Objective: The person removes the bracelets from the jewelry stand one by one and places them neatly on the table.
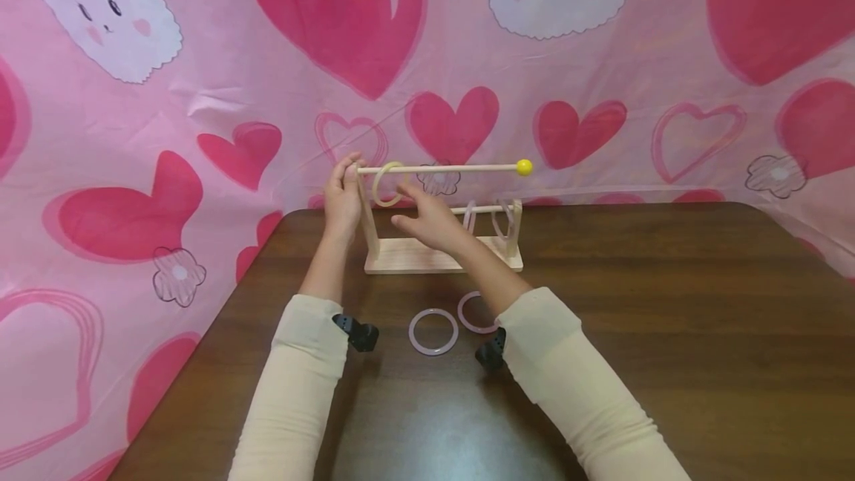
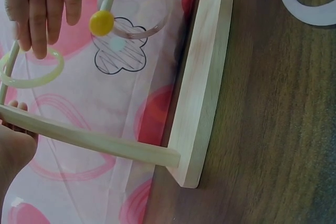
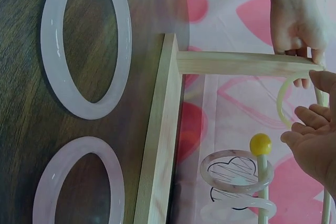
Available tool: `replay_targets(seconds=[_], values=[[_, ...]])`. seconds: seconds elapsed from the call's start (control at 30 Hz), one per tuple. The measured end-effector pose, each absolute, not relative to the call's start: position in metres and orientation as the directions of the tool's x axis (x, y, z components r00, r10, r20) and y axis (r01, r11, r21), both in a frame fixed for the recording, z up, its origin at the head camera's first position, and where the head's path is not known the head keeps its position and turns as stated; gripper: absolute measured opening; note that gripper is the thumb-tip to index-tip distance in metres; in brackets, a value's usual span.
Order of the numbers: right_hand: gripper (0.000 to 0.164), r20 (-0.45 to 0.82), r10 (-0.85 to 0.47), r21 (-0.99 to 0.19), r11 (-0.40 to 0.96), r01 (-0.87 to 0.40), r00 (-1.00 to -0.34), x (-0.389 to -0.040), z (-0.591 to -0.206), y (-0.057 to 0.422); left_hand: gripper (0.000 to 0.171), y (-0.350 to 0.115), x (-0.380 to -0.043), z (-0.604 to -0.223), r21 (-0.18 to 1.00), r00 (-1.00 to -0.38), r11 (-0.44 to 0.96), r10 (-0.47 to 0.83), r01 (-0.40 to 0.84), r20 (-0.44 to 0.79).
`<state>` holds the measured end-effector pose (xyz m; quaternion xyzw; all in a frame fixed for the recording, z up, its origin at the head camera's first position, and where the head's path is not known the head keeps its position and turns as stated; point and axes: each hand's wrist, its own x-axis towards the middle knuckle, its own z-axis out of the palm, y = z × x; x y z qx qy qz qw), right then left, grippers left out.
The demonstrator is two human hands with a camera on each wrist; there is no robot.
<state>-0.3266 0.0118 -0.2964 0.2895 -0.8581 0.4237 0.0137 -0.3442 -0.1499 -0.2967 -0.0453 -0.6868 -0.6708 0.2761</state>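
At centre frame, the left hand (image 1: 342, 195) is gripping a pale-grained wooden stand (image 1: 414, 257) by its post top, fingers curled; the right hand (image 1: 430, 220), fingers loosely extended, gripping nothing, is hovering by the smooth yellow ring (image 1: 376, 188) hanging on the round upper rod (image 1: 441, 168).

The stand (image 1: 410, 260) at the left grip (image 1: 342, 203) is smooth, matt wood; the ring (image 1: 376, 188) beside the right grip (image 1: 433, 221) looks like glossy plastic; the wood-grained surface (image 1: 668, 318) below both shines.
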Motion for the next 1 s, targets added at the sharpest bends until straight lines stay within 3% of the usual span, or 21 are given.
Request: replay_targets(seconds=[0.3,0.53,1.0], values=[[0.069,0.25,-0.486,-0.663,0.544,-0.514,-0.837,-0.329,-0.297,0.005,0.036,-0.151,-0.345,-0.297,0.909,-0.86,0.091,-0.297,0.406,0.414],[0.066,0.273,-0.53,-0.657,0.507,-0.558,-0.803,-0.331,-0.303,0.0,0.036,-0.151,-0.347,-0.298,0.906,-0.856,0.079,-0.301,0.416,0.42],[0.071,0.34,-0.46,-0.692,0.468,-0.55,-0.82,-0.332,-0.303,-0.009,0.035,-0.15,-0.337,-0.291,0.917,-0.873,0.042,-0.289,0.397,0.392]])
